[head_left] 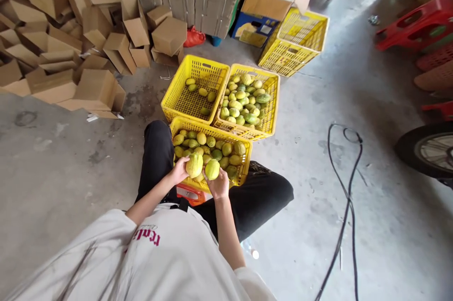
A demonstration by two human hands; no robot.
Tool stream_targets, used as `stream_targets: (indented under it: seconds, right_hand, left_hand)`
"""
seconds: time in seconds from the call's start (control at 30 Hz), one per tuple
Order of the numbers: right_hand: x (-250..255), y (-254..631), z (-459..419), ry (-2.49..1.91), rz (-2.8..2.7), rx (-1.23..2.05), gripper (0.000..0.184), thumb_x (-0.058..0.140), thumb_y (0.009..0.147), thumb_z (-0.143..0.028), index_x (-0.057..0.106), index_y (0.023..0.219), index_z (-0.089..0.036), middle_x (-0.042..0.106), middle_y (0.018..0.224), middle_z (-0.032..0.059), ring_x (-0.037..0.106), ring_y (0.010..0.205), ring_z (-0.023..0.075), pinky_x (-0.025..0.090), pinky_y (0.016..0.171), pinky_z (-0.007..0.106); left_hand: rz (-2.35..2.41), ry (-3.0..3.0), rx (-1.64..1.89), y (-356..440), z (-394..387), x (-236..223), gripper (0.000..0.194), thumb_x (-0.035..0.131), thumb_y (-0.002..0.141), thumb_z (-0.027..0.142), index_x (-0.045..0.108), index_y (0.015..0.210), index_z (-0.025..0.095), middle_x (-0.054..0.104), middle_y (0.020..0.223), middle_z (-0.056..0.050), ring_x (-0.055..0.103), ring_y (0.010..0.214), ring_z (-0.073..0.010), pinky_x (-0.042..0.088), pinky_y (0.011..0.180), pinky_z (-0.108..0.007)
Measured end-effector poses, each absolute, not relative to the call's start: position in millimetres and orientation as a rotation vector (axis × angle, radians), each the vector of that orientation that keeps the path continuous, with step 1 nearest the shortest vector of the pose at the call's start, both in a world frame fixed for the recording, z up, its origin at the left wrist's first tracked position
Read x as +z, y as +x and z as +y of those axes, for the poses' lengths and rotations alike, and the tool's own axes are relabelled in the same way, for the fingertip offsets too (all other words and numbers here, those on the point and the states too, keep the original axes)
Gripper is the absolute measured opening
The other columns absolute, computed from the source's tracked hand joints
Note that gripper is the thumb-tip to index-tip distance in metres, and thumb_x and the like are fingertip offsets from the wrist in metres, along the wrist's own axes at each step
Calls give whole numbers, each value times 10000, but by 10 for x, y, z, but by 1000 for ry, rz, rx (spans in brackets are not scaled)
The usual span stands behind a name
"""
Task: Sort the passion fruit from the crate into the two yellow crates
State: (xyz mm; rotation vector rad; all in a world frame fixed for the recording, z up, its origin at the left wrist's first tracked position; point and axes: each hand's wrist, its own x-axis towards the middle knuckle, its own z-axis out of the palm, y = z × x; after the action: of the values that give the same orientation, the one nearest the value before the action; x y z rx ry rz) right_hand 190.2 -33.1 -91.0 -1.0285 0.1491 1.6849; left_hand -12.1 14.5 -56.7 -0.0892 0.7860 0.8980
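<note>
Concrete floor (pixel 63 188) in some kind of storage space, with a messy heap of small cardboard boxes (pixel 94 88) filling the upper left of the frame, a red stool (pixel 421 20) at upper right and a black cable (pixel 348 204) looped on the ground at lower right. Only the head view here, so going off that: the left hand (pixel 180 171) is wrapped around the outer side of a bigger yellow-green fruit (pixel 194 165), and the right hand (pixel 219 184) has a smaller yellow-green fruit (pixel 212 169) cupped in its fingers. Both fruits sit side by side mid-frame, held up over the near yellow crate (pixel 247 162) between the knees, which has lots more fruit in it. Behind that, the upper left crate (pixel 176 88) has just a few, while the upper right crate (pixel 274 98) is heaped pretty high. My worry would be a slip: each fruit gets one hand only and the skin looks smooth, so a loose grip could drop one onto the others and bruise it. They're also close enough to knock together. And a bump to that heaped crate could probably send the top ones rolling.
</note>
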Motion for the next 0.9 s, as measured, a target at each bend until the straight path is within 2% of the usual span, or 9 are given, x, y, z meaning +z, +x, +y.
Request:
stream_targets:
  seconds: [0.13, 0.3, 0.5, 0.57, 0.67, 0.77, 0.83, 0.9]
  right_hand:
    - [-929, 1922, -392, -1079, 126, 1653, 338, 997, 844, -493, 822, 1073, -316, 915, 1064, 60, 924, 1270, 409, 816, 1136, 650]
    - [-883, 1894, -474, -1060, 37, 1633, 468, 1040, 729, -437, 752, 1082, -330, 876, 1058, 47, 900, 1334, 419, 798, 1195, 643]
    - [-780, 1800, -693, -1085, 6, 1655, 559, 1095, 731, -417, 744, 1159, -335, 906, 1126, 30, 922, 1235, 370, 817, 1144, 583]
    - [-752, 1792, -723, -1093, 40, 1682, 512, 1060, 774, -444, 763, 1176, -334, 923, 1153, 38, 925, 1235, 368, 818, 1130, 570]
    - [-740, 1815, -701, -1082, 132, 1695, 346, 926, 897, -521, 774, 1140, -328, 945, 1174, 52, 925, 1164, 351, 813, 1109, 547]
    - [-753, 1853, -650, -1024, 204, 1674, 227, 807, 900, -413, 768, 1099, -310, 944, 1093, 74, 916, 1100, 354, 794, 1067, 514]
    - [-754, 1867, -623, -979, 230, 1676, 181, 732, 918, -338, 767, 1090, -296, 927, 1023, 89, 915, 1151, 375, 767, 1084, 527]
    - [-742, 1870, -605, -964, 256, 1680, 155, 641, 997, -302, 768, 1085, -286, 909, 981, 109, 908, 1256, 401, 736, 1138, 576]
  left_hand:
    - [942, -121, 835, -92, 40, -566, 597, 843, 1030, 169, 747, 1619, 188, 955, 1406, -159, 960, 1328, -353, 762, 1231, -464]
    - [915, -73, 840, -87, -53, -535, 641, 919, 1062, 112, 754, 1666, 253, 957, 1447, -127, 965, 1353, -311, 754, 1263, -418]
    - [892, -16, 785, -169, -179, -530, 376, 914, 1103, 199, 835, 1471, 203, 965, 1416, -144, 956, 1366, -329, 735, 1314, -465]
    - [937, -31, 767, -184, -219, -517, 403, 891, 1116, 219, 820, 1513, 202, 962, 1438, -148, 939, 1414, -329, 698, 1371, -485]
    - [990, -49, 756, -175, -246, -482, 547, 850, 1105, 191, 776, 1646, 229, 963, 1447, -121, 917, 1464, -317, 643, 1433, -496]
    - [1007, -90, 772, -145, -225, -441, 613, 788, 1098, 182, 752, 1708, 222, 963, 1446, -113, 899, 1499, -320, 628, 1437, -484]
    - [1006, -147, 799, -127, -193, -421, 608, 745, 1086, 179, 758, 1694, 173, 960, 1442, -136, 895, 1503, -340, 639, 1419, -484]
    - [1013, -199, 819, -113, -156, -412, 614, 722, 1066, 168, 762, 1677, 141, 959, 1422, -148, 908, 1466, -354, 665, 1383, -483]
